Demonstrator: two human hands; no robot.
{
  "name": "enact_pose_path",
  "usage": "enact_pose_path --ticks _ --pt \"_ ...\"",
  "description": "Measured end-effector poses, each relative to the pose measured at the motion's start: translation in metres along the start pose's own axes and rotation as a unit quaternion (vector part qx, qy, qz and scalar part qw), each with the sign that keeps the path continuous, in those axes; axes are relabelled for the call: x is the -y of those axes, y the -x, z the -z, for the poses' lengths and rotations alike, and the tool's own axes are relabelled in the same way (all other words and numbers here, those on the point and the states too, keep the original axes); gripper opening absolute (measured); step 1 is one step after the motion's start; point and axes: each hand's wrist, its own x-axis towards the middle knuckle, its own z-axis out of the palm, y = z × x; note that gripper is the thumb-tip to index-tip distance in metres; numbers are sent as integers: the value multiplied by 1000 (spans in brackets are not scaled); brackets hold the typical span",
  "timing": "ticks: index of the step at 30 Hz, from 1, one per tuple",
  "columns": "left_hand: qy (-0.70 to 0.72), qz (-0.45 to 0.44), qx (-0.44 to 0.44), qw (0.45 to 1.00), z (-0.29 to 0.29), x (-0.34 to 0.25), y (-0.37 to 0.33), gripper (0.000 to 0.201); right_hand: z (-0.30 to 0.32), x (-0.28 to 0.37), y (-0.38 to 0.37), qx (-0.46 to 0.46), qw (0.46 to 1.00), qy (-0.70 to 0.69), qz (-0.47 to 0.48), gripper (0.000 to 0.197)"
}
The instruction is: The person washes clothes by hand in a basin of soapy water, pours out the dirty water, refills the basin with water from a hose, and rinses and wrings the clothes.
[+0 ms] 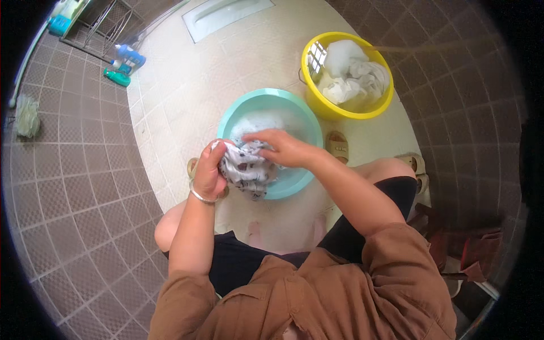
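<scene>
A white cloth with dark printed patterns [245,169] is bunched up over the near left part of a light turquoise basin [309,178]. My left hand [211,174], with a bracelet at the wrist, grips the cloth's left edge between thumb and fingers. Over the cloth's upper right side lies my right hand [281,148], its fingers stretched out and its thumb apart from them. Those fingertips touch or hover just above the fabric; which of the two I cannot tell. Whitish suds or wet fabric show in the basin behind my hands, and part of the cloth's lower side is hidden.
A yellow bucket [324,109] with white laundry [368,79] stands beyond the basin to the right. A slipper [338,146] lies between them. Bottles [129,58] stand by the tiled wall at left. A white floor fixture [226,16] is at the far end.
</scene>
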Motion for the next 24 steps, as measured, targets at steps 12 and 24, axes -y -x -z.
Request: enact_pose_path --ticks 12,24 --pt "-218 -45 -20 975 4 -13 5 16 47 24 21 -68 881 -448 -135 25" --pt "273 -56 182 943 67 90 -53 30 -49 50 -29 -89 995 -6 -32 27"
